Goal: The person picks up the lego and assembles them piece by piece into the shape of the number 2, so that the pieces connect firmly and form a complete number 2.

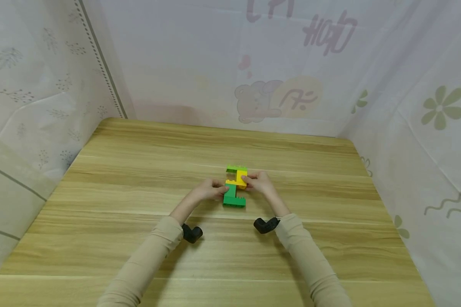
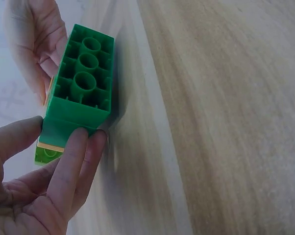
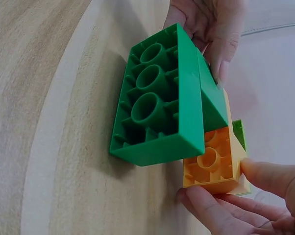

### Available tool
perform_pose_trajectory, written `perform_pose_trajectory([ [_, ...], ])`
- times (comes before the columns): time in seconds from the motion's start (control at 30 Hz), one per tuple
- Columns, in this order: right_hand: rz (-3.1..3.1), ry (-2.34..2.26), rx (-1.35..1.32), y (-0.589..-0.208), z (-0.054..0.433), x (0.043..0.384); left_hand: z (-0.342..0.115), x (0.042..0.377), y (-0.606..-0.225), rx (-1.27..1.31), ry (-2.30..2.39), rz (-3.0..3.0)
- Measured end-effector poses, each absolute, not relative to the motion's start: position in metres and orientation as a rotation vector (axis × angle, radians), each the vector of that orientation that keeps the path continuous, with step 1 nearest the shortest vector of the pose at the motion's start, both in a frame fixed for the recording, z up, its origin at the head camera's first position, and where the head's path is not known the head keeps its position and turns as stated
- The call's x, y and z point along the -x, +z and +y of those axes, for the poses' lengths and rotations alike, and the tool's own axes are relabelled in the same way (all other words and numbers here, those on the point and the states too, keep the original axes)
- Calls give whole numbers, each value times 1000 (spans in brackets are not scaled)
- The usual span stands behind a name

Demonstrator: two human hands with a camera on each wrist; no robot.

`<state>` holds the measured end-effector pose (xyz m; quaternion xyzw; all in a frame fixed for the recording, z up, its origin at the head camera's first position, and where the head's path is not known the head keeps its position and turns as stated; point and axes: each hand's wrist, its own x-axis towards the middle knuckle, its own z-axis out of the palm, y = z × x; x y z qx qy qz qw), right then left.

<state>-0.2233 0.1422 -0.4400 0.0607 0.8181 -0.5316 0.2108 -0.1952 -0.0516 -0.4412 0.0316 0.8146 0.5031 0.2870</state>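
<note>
Near the middle of the table, both hands hold one zigzag stack of toy building bricks. My left hand (image 1: 211,189) pinches the smaller dark green brick (image 1: 229,190) from the left, thumb on one side and fingers on the other. On the right, my right hand (image 1: 260,183) grips the yellow brick (image 1: 241,176) between thumb and fingers. A longer dark green brick (image 3: 155,98) sits at the near end, its hollow underside with round tubes facing both wrist cameras. A light green brick (image 1: 236,168) forms the far end, mostly hidden in the left wrist view.
The wood-grain table (image 1: 138,179) spreads around the hands. Printed cloth (image 1: 199,64) hangs behind it and along both sides. Black wrist devices (image 1: 192,234) are worn at both sleeve cuffs.
</note>
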Motion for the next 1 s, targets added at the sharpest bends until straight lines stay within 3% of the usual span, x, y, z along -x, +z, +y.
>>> perform_pose_trajectory([
  [1.0,2382,-1429,-236,-443,144,219,-43,194,-443,-19,1182,2381],
])
